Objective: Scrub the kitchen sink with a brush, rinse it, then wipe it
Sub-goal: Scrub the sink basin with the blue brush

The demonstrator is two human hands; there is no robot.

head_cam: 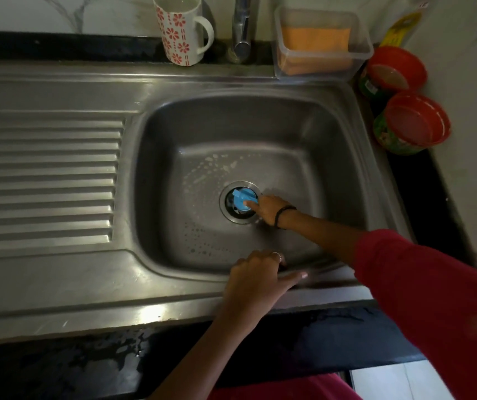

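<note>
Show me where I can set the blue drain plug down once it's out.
The ribbed drainboard left of the basin is bare. The flat sink rim in front of it is free too. Behind, the mug, tap and sponge box crowd the ledge; red-lidded jars fill the right corner.

We saw the sink [332, 157] sunk in the bench [58, 368], its draining board [43, 180] to the left. Behind it stood a mug [181, 30], then the tap [241, 27], then a tub [321, 43]. Two jars [404, 99] sat at its right.
</note>
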